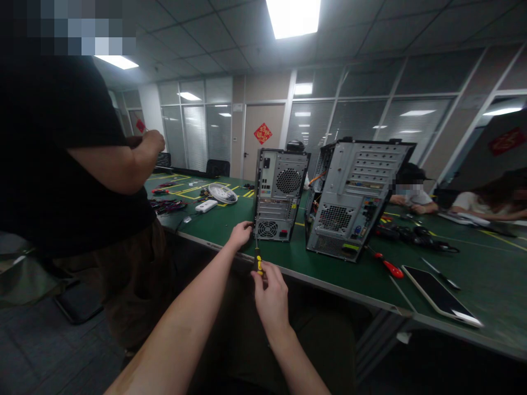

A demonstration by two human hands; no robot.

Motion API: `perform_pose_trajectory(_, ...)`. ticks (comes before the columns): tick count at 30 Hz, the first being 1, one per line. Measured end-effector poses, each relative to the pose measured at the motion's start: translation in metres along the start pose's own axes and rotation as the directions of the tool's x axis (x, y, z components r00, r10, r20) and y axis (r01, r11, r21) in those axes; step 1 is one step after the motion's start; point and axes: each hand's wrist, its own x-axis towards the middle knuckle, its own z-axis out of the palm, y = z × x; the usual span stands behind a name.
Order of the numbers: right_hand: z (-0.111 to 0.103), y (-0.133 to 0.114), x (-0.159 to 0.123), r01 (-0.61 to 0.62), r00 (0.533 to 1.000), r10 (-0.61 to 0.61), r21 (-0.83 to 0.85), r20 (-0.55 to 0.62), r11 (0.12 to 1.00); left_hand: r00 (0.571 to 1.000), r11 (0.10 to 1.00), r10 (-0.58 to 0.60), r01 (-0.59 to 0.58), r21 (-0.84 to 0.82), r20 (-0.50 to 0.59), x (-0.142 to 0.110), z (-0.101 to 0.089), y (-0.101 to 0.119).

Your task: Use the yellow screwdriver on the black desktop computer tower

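A grey computer tower (pixel 280 192) stands upright on the green table (pixel 337 269) with its rear panel facing me. My left hand (pixel 241 234) touches the tower's lower left corner, fingers curled around the edge. My right hand (pixel 269 293) grips a yellow-and-black screwdriver (pixel 258 262) whose shaft points up toward the tower's bottom rear edge. A second, larger tower (pixel 354 197) stands just to the right, its side open.
A red-handled screwdriver (pixel 389 267) and a phone (pixel 440 296) lie on the table at right. A small white fan (pixel 222 193), a white adapter and cables sit at left. A person in a black shirt (pixel 61 153) stands close at left; two people sit at the far right.
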Motion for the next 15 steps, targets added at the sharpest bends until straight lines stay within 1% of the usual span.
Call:
perform_pose_trajectory(4,-0.0019,0.0001,-0.0011,0.045,0.999,-0.045,-0.093,-0.002,0.995,1.0,1.0,-0.001,0.001,0.018,0.001,-0.0016,-0.001,0.0025)
perform_pose_trajectory(7,-0.0029,0.0004,-0.0014,0.057,0.998,-0.056,-0.126,0.01,0.99,1.0,1.0,-0.011,0.01,0.028,0.008,-0.0024,-0.0013,0.0044)
perform_pose_trajectory(15,-0.0019,-0.0013,0.0017,0.004,1.0,-0.005,-0.032,-0.024,0.999,1.0,0.999,-0.02,0.02,0.027,0.009,-0.0033,-0.0016,0.006)
